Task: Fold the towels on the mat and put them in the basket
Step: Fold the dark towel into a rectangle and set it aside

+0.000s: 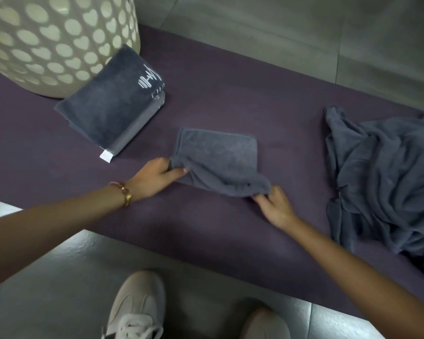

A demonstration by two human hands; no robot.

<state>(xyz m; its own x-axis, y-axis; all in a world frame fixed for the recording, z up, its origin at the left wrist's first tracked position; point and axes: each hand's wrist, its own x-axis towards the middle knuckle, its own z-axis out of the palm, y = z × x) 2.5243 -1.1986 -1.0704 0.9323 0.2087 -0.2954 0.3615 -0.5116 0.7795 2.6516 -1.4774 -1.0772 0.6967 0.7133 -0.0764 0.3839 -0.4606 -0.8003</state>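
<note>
- A person is bending over a purple mat (230, 99), both bare arms reaching forward and down from the near edge.
- The left hand (157, 178) is stretching out from the lower left, wrist nearly straight. Its grip is pinching the near-left corner of a small towel (218, 157) between thumb and fingers.
- The right hand (275, 204) is coming in from the lower right, knuckles up. Its grip is closing on the towel's bunched near-right corner.
- The small towel, grey and part-folded, is lying at the middle of the mat. Its far edge is sitting flat and square while its near edge is rumpling between the two hands.
- A folded towel (113, 106), darker and bearing a white stitched mark, is lying to the far left on the mat, just beside the basket (59, 40).
- The basket, cream with round and heart-shaped holes, is standing upright at the mat's far-left corner.
- A loose towel (382, 172) is lying in a crumpled heap at the right, well apart from the small towel.
- A gold bracelet (126, 196) is circling the left wrist.
- Pale shoes (137, 307) are standing on the grey floor (59, 277) at the mat's near side.
</note>
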